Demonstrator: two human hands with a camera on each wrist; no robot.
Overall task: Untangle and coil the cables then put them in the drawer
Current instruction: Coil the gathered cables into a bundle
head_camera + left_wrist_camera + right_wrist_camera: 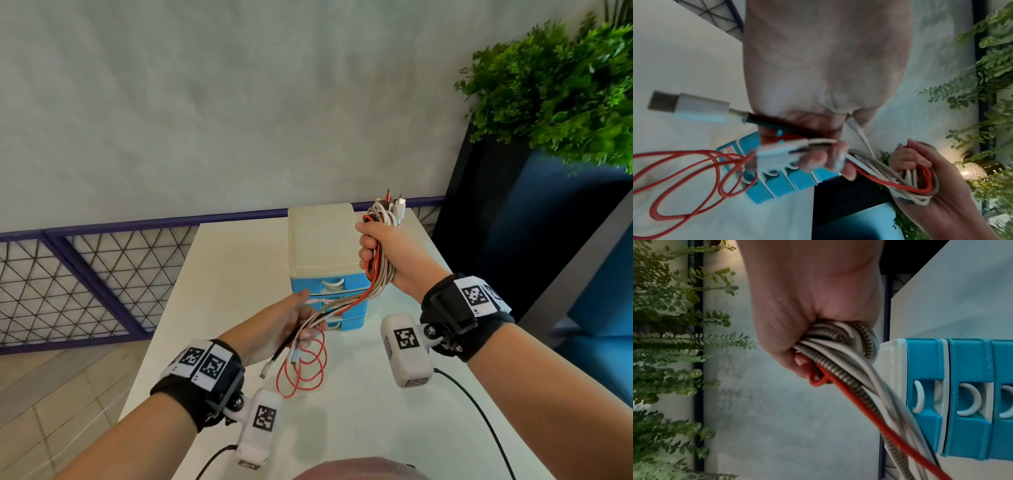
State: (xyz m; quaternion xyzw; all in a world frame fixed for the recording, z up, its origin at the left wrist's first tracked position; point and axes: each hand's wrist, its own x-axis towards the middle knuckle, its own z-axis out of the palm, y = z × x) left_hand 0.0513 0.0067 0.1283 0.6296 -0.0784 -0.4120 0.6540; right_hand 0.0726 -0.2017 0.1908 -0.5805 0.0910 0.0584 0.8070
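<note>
A bundle of red, white and braided cables (pixel 378 260) (pixel 840 360) stretches in the air between my hands. My right hand (pixel 383 253) (pixel 807 308) grips its upper part in a fist, plug ends (pixel 390 202) sticking up above it. My left hand (pixel 291 322) (pixel 818 155), lower and to the left, holds the other end with curled fingers. Loose loops of red cable (pixel 301 370) (pixel 688 181) and a white plug (pixel 701 107) hang below it. Behind stands the small blue drawer unit (pixel 329 284) (pixel 953 399) (pixel 777 183), its three drawers closed.
The drawer unit stands on a white table (pixel 239 274). A grey wall and a purple mesh railing (pixel 85 274) lie behind. A green plant (pixel 561 92) on a dark blue stand is at the right. Black wrist-camera cords (pixel 479 411) trail over the table's near part.
</note>
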